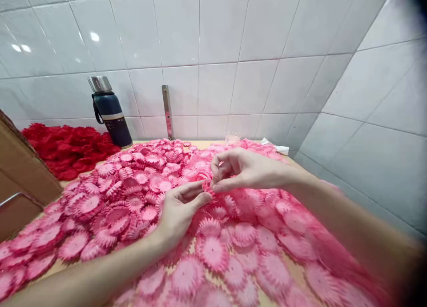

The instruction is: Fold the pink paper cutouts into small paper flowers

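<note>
Several pink fabric flower petals (213, 253) cover the wooden table (293, 271). My left hand (180, 211) rests low over the pile with its fingers together, thumb and forefinger pinching a pink petal piece (207, 188). My right hand (238, 169) hovers just above and to the right. Its fingers are curled in a pinch on the same pink piece. The two hands' fingertips meet there.
A heap of red petals (66, 149) lies at the back left beside a dark blue flask (111, 113) with a steel cap. A cardboard box (20, 173) stands at the left edge. White tiled walls close the back and right; a white scrap (278, 148) lies far right.
</note>
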`<state>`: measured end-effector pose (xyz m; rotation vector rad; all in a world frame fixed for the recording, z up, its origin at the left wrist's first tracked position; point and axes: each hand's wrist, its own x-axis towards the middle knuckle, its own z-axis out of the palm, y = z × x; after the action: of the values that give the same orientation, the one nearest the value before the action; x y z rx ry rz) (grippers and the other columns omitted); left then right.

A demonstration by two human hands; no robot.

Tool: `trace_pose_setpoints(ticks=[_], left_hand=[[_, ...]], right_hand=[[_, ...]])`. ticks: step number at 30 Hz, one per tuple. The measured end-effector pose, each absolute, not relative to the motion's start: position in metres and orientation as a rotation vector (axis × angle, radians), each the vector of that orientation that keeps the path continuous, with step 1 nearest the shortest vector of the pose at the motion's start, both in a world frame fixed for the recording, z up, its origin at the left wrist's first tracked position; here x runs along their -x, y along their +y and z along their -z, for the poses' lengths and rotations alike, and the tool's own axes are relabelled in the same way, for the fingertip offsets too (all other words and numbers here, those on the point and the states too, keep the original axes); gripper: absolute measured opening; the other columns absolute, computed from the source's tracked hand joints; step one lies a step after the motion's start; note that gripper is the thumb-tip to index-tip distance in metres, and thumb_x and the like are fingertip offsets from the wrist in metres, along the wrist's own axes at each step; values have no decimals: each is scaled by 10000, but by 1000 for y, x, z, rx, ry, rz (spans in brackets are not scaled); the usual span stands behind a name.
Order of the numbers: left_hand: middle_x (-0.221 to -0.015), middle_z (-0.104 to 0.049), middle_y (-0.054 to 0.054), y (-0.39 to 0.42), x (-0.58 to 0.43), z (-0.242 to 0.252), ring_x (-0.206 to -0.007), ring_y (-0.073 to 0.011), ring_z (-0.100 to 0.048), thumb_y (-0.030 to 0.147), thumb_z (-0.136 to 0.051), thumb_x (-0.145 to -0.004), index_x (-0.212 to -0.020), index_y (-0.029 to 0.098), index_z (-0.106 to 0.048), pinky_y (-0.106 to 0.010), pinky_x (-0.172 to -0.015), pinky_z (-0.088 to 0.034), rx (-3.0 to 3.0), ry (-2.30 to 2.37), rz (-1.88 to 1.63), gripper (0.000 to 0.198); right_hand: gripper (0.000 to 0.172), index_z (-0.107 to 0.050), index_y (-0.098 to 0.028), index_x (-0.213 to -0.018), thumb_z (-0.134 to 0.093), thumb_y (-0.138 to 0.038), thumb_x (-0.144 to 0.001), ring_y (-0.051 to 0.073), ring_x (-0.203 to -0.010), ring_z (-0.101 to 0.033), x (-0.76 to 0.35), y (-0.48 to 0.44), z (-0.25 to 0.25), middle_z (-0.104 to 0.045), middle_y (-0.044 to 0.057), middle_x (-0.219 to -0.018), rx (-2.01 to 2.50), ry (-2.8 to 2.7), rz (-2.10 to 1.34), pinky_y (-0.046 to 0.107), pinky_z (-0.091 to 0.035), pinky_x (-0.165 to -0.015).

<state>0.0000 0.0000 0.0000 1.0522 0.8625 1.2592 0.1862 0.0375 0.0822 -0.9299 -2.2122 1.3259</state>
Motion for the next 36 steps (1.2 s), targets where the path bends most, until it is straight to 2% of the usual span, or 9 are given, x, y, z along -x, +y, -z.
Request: trace_pose_setpoints(ticks=[9,18,25,32,36], left_hand=[[-875,-781,-51,1,-1,2,-740,-109,-684,235,-844,-624,-896,169,-762,-191,-710,-536,-1029,855,-1277,292],[-904,-779,-62,1,-2,0,-790,-130,-693,220,-835,-637,-920,160,-760,-213,-753,-544,-1030,832,-1262,298],[-887,-776,-54,1,-2,0,-776,-123,-674,232,-845,-618,-909,160,-763,-208,-728,-531,-1029,865,-1260,311],[-743,-727,4,0,-3,0,-657,-69,-588,272,-849,-602,-877,157,-762,-180,-670,-496,-1035,918,-1263,311],[-738,-709,8,0,-2,2,-656,-65,-574,285,-838,-626,-836,151,-749,-176,-661,-486,-1043,891,-1261,265]], right_hand=[[257,-526,-174,-781,-757,-278,-732,159,-750,-650,-185,38,-84,-664,16,-776,946,-2176,-1368,276,-501,-653],[198,-506,-171,-764,-703,-175,-756,116,-691,-609,-184,38,-84,-637,-5,-747,934,-2182,-1352,230,-465,-599],[171,-482,-169,-731,-633,-91,-752,82,-626,-518,-183,38,-82,-576,-31,-710,919,-2209,-1313,209,-401,-548],[152,-475,-181,-708,-594,-88,-726,94,-598,-446,-194,49,-75,-522,-35,-668,962,-2223,-1207,231,-352,-524],[66,-563,-167,-729,-567,-101,-724,104,-598,-450,-199,53,-76,-547,-17,-676,1001,-2287,-1169,239,-346,-523]])
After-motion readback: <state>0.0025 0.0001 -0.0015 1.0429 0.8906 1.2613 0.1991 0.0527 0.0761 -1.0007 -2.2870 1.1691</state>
